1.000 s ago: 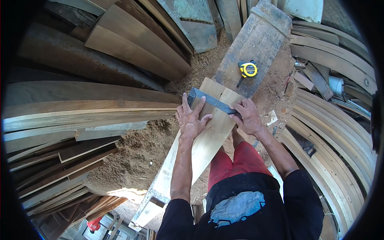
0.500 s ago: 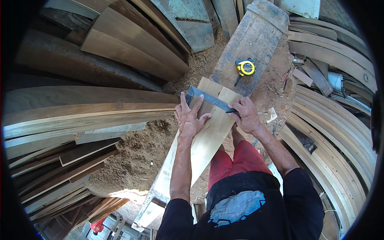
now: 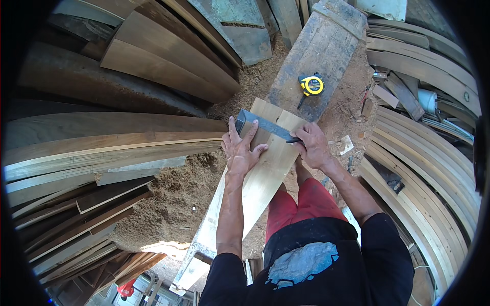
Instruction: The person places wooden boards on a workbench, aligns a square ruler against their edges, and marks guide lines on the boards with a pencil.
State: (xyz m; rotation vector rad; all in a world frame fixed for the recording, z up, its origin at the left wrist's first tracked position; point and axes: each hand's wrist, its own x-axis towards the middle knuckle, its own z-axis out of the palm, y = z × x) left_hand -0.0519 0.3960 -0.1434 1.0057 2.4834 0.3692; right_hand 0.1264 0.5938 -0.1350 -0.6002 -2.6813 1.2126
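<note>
- Your left hand (image 3: 241,151) lies flat, fingers spread, pressing the stock of the grey metal try square (image 3: 263,125) against the left edge of the pale tapered wooden plank (image 3: 260,176), near its far end.
- Your right hand (image 3: 312,147) is closed around a thin dark marking tool, likely a pencil (image 3: 294,139), with its tip at the square's blade by the plank's right edge.
- To mark well, hold the stock tight to the plank's edge, keep the blade flat on the wood, and run the tip along the blade without letting the square pivot.
- The plank lies lengthwise on the long weathered grey wooden bench (image 3: 321,51), reaching from your knees toward the bench's middle.
- Just beyond the plank's far end, a yellow and black tape measure (image 3: 311,84) sits on the bench top, clear of the square.
- Sawdust (image 3: 168,199) heaps on the ground to your left.
- Stacks of curved wooden boards (image 3: 102,143) crowd the left, and bent strips (image 3: 423,153) arc round the right; none touch the plank.
</note>
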